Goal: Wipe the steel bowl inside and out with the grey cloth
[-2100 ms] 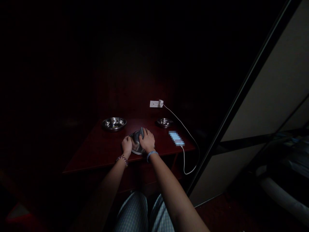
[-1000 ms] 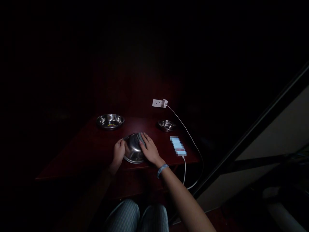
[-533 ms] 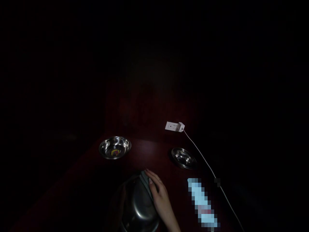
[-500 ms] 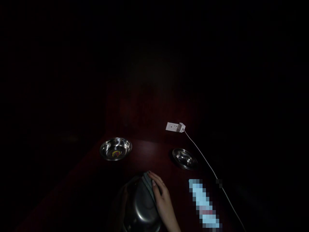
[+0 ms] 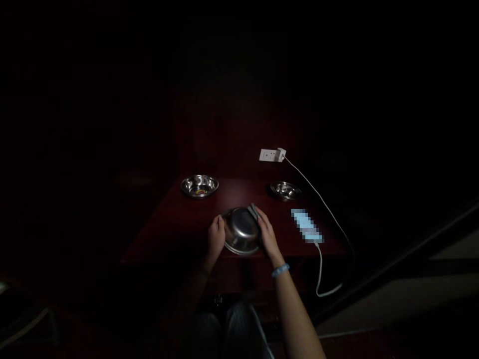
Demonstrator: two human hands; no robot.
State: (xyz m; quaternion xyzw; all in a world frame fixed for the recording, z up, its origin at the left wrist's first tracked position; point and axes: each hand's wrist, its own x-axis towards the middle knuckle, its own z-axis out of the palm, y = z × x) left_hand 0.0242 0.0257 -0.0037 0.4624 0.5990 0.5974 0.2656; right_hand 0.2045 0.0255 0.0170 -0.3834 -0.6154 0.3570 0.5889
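Observation:
A shiny metal bowl (image 5: 242,230) is tilted in front of me, its outer side and base facing up toward me. My left hand (image 5: 216,237) grips the bowl at its left rim, fingers closed. On the other side my right hand (image 5: 266,233) presses a folded greyish-green cloth (image 5: 253,211) against the bowl's upper right side. Its fingers are bent over the cloth. A blue band (image 5: 280,270) circles my right wrist.
On the dark red table (image 5: 239,192) stand a metal bowl (image 5: 199,187) at the back left and a smaller metal dish (image 5: 285,190) at the back right. A lit phone (image 5: 307,226) lies right, its white cable (image 5: 321,199) running to a wall socket (image 5: 268,155).
The view has drawn back and tilted, so the table, both forearms and my lap show. The bowl looks smaller and farther off. My left hand has come into clear view; the cloth stays on the bowl.

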